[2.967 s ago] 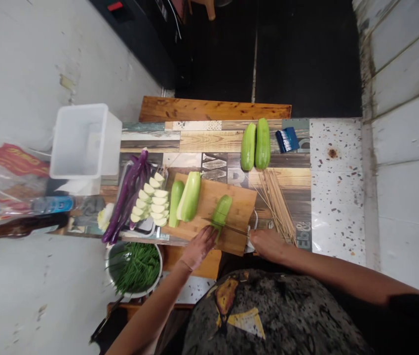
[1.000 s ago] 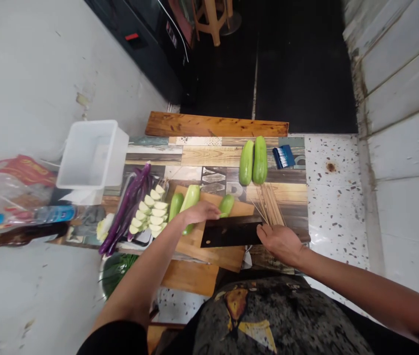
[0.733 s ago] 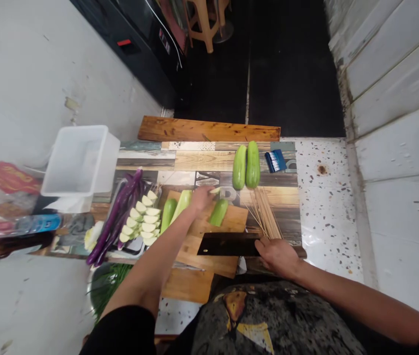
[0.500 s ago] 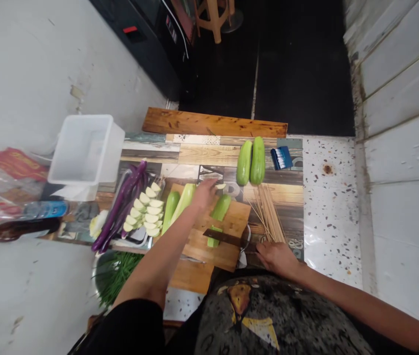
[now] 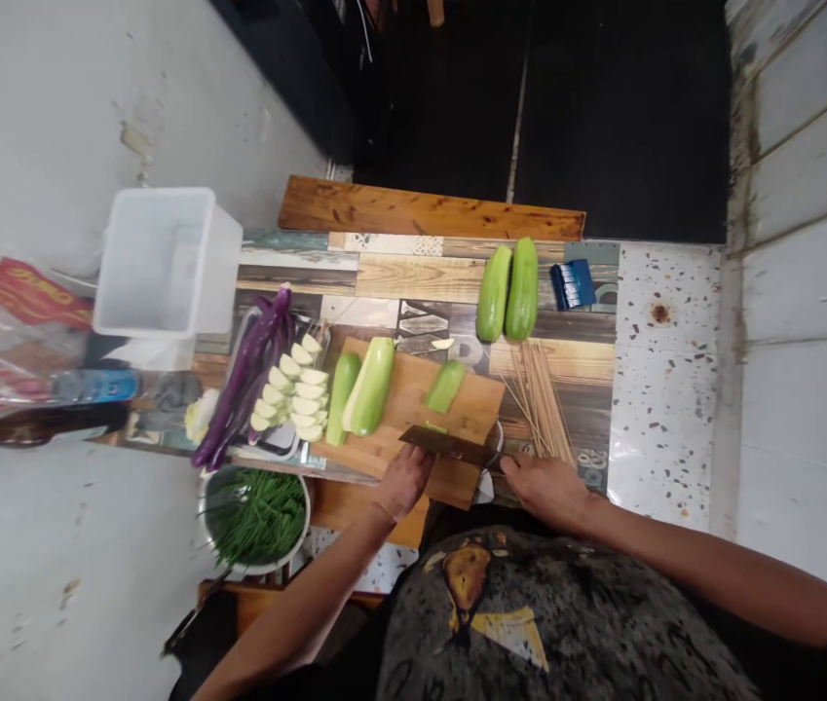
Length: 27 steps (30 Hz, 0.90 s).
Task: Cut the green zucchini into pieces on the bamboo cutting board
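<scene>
My right hand (image 5: 541, 489) is closed around the handle end of a kitchen knife (image 5: 449, 446), whose broad dark blade lies crosswise over the wooden cutting board (image 5: 478, 401). At the near side of the blade, my left hand (image 5: 408, 477) has its fingers curled at a short zucchini piece (image 5: 434, 426), mostly hidden by blade and fingers. A longer cut zucchini piece (image 5: 445, 386) rests on the board beyond the blade. To the left, a peeled-looking zucchini length (image 5: 370, 386) and a zucchini half (image 5: 341, 397) lie at the board's edge. A pale slice (image 5: 442, 344) sits past the board.
Left of the board are a tray of skewered slices (image 5: 307, 404), purple eggplants (image 5: 248, 375) and a white container (image 5: 154, 263). Chopped greens fill a bowl (image 5: 307, 521) below. Two whole zucchinis (image 5: 507, 292), wooden skewers (image 5: 545, 404) and a blue box (image 5: 572, 284) lie right.
My left hand has come back from beyond the board to the near side of the blade, at the short zucchini piece. My right hand stays on the knife. The view has shifted slightly.
</scene>
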Available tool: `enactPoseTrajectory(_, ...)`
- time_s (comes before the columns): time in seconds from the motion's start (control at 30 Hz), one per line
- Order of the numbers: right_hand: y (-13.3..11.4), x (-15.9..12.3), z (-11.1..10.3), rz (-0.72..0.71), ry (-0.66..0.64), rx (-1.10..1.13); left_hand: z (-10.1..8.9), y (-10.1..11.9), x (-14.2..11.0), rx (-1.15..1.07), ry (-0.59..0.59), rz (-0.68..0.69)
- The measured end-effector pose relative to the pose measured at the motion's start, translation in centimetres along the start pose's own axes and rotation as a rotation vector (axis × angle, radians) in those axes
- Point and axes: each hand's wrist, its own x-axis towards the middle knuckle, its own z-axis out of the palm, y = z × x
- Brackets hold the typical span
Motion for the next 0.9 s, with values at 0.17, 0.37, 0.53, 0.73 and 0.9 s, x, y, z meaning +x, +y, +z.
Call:
enactPoseTrajectory(0.17,-0.4,-0.1,-0.4,-0.014,-0.024,-0.012,-1.3,0.1,0.2,-0.020,-0.154,-0.080)
enactPoseTrajectory(0.37,-0.6,0.0,-0.2,-0.001,-0.023,0.042,-1.7,0.4,0.3,0.025,-0.184,-0.057)
enactPoseTrajectory(0.53,-0.7,0.3,0.0,0.022,-0.038,0.046,-1.4,0.1,0.3,0.015,-0.127,-0.034)
enactPoseTrajectory(0.73,-0.9,0.4,0.4,0.027,0.013,0.050,-1.5,0.0,0.3,-0.038,-0.142,-0.042)
enactPoseTrajectory(0.9,-0.7,0.5,0.7,0.025,0.010,0.062,-1.2,-0.1,0.2,-0.024,-0.104,-0.016)
